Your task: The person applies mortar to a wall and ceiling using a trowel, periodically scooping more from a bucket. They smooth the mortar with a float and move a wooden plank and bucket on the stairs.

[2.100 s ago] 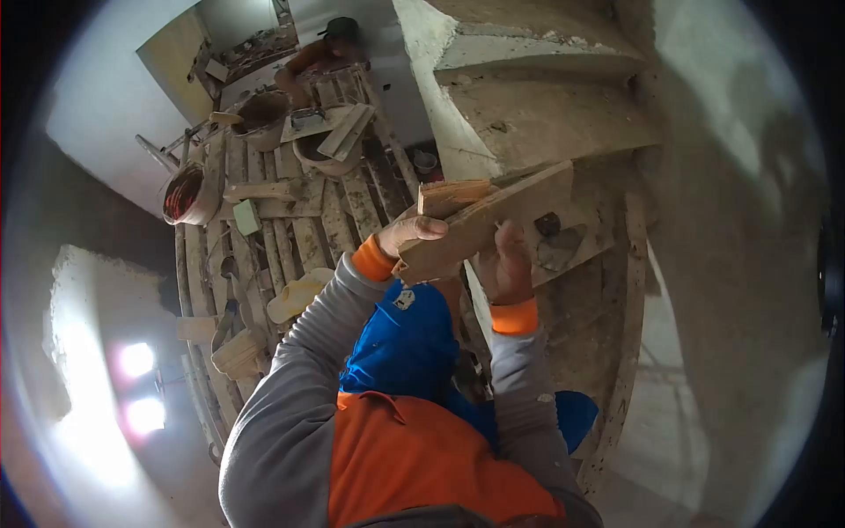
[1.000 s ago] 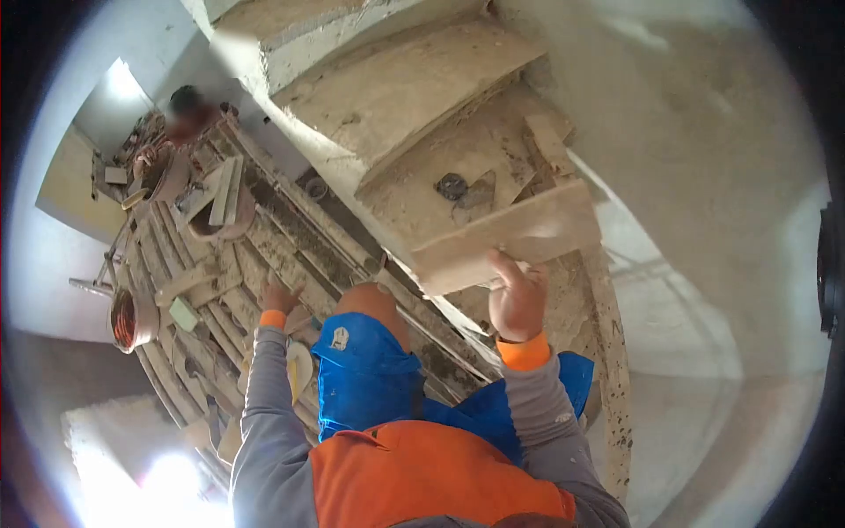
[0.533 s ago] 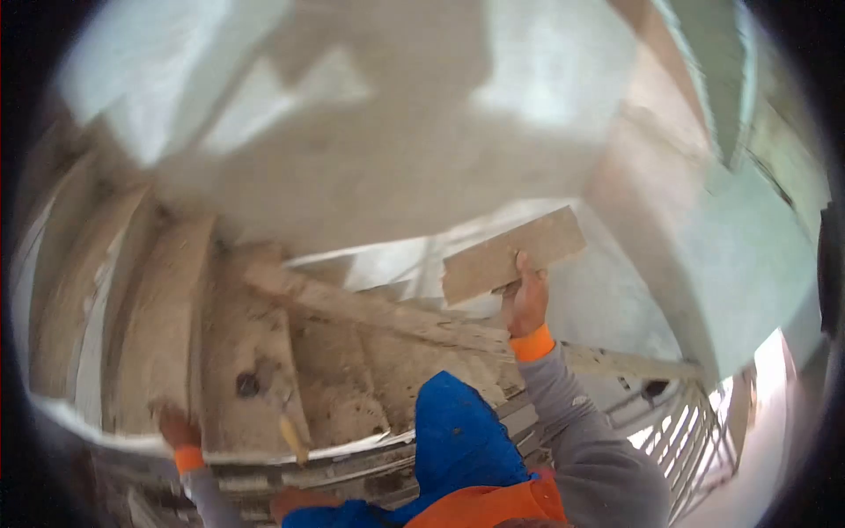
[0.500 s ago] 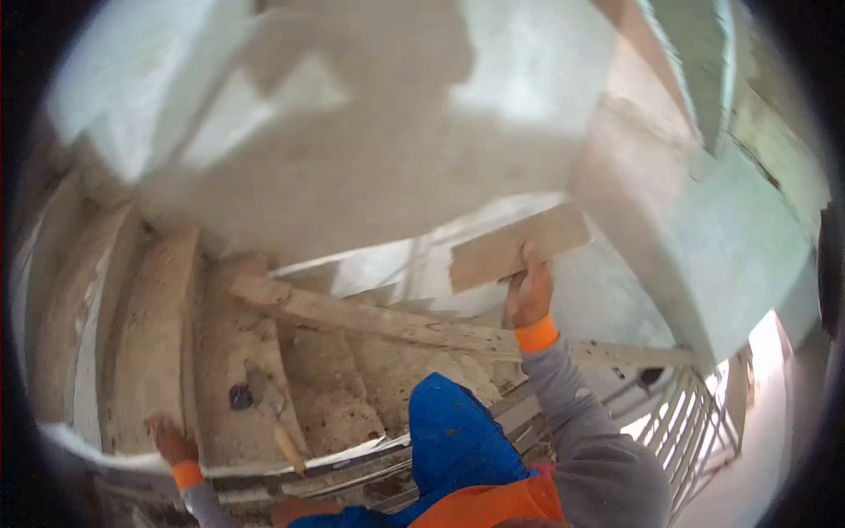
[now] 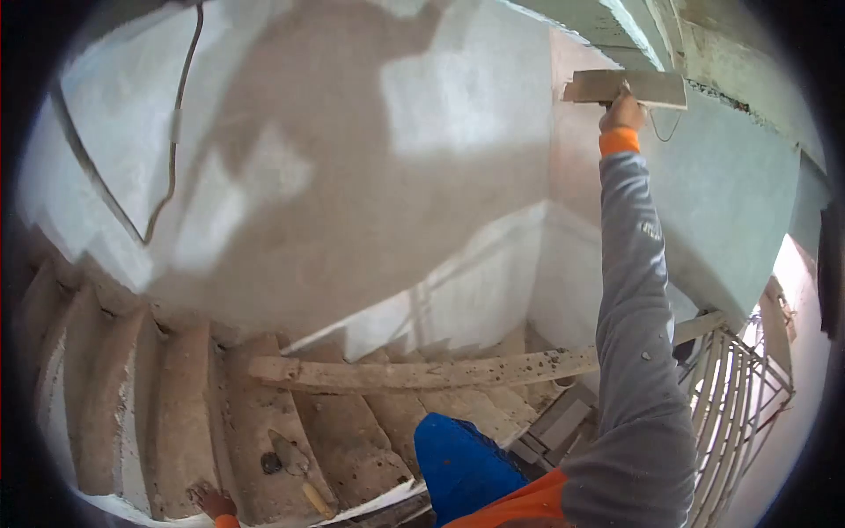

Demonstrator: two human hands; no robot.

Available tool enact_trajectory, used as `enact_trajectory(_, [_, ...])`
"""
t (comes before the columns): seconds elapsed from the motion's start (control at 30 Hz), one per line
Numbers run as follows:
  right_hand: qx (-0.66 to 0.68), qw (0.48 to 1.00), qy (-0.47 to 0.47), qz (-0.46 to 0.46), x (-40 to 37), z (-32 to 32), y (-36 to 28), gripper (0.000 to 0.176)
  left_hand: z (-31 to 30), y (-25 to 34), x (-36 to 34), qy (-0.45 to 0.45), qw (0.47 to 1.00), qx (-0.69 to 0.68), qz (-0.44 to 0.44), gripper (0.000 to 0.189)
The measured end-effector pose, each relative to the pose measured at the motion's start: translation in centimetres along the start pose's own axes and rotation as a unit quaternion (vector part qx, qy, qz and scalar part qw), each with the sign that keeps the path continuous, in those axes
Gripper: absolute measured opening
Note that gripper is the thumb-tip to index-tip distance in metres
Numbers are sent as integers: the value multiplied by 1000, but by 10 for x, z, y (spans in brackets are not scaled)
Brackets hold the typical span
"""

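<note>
One right-hand grip [image 5: 623,115] clasps an oblong board [image 5: 658,90] (the left hand [image 5: 211,502] splays over a step [image 5: 183,431]).

- I see a broad shadow [image 5: 308,106] between bright patches [image 5: 466,110] on the wall [image 5: 370,220].
- I get white glare [image 5: 789,255] beside the railing [image 5: 720,387].
- My view bows and blackens at the edges.

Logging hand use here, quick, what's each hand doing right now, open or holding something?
Left hand: open, resting on a stair step.
Right hand: closed, holding a flat board.
</note>
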State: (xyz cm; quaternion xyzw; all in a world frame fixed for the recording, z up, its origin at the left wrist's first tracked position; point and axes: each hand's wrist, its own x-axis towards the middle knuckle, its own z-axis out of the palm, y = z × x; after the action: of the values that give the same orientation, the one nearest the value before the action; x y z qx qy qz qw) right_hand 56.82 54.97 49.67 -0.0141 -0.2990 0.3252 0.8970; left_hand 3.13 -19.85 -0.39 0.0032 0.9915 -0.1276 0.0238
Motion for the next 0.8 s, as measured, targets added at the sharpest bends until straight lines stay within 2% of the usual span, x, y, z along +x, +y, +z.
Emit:
enact_trajectory(0.1, [32, 997, 65, -33, 14, 30, 1, 33, 24, -8, 25, 16, 999, 10, 28, 80])
enact_trajectory(0.2, [67, 995, 64, -30, 23, 45, 4, 34, 1, -1, 10, -42, 999, -16, -9, 81])
enact_trajectory(0.23, [87, 993, 64, -53, 25, 50, 6, 34, 5, -2, 19, -49, 999, -3, 5, 82])
enact_trajectory(0.33, [70, 993, 94, -11, 16, 65, -4, 35, 9, -3, 12, -4, 1000, -5, -5, 82])
enact_trajectory(0.37, [98, 989, 109, -1, 13, 70, -6, 36, 8, -3, 16, -43, 999, -1, -1, 82])
enact_trajectory(0.43, [-38, 995, 88, -36, 46, 63, 31, 34, 8, -1, 18, -45, 999, -5, -12, 83])
enact_trajectory(0.5, [-107, 992, 68, -25, 58, 58, 43, 39, 2, -2, 11, -33, 999, -38, -15, 83])
enact_trajectory(0.57, [-84, 994, 63, 35, 58, 58, 40, 41, -7, -1, -2, -6, 995, -98, -9, 82])
enact_trajectory(0.67, [47, 987, 91, 125, 17, 72, -1, 38, 12, -4, 13, -2, 998, -69, -5, 84])
enact_trajectory(0.77, [44, 980, 115, 159, -2, 82, -16, 35, -1, -2, -1, 7, 997, -83, -1, 83])
enact_trajectory(0.8, [-304, 950, 49, 50, -4, 79, -15, 37, -1, -3, 0, -3, 998, -70, -1, 82])
